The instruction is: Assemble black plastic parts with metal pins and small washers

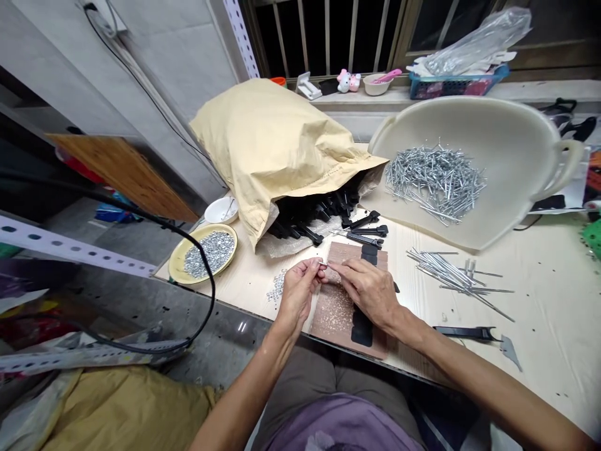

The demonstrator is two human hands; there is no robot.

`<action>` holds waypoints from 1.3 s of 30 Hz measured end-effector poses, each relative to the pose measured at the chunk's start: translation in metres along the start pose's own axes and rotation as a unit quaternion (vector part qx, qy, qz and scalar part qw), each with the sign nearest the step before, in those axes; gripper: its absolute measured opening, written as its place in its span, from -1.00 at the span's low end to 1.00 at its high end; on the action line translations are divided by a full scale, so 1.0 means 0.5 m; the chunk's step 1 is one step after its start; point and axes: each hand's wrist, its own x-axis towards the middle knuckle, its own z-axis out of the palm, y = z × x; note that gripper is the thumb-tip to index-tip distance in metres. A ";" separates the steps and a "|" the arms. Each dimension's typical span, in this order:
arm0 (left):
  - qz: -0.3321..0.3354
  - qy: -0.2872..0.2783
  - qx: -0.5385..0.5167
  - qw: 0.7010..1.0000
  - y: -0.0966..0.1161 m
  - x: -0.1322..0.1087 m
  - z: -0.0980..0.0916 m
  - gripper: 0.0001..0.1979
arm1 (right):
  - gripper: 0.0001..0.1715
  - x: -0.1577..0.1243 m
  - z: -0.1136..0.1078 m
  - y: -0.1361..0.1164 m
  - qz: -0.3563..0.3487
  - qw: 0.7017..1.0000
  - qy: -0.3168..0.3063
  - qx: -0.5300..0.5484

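A black cable (214,292) crosses my view of a round yellow plate (177,265). Before the crumpled tan paper sack (282,138), the left hand (300,285) pinches a small shiny metal piece (323,265); I can't tell whether the right hand (370,288) does.

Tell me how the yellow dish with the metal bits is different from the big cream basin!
The cream basin is much bigger than the yellow dish. The basin holds long, thin metal pins, while the dish holds tiny metal pieces. The basin is right of the tan sack; the dish is left of it.

Both hold a heap of shiny, silvery metal things.
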 end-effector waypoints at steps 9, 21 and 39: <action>-0.027 0.009 -0.040 0.999 -0.008 0.004 0.011 -0.73 | -0.65 -0.008 0.007 0.009 0.021 1.000 -0.002 -0.015; 0.027 0.024 0.017 0.999 -0.027 0.009 0.026 -0.75 | -0.67 -0.020 0.009 0.019 0.030 0.999 0.009 -0.030; -0.019 -0.020 0.063 0.998 -0.039 0.013 0.015 -0.70 | -0.79 -0.044 0.010 0.023 0.046 0.991 0.025 -0.125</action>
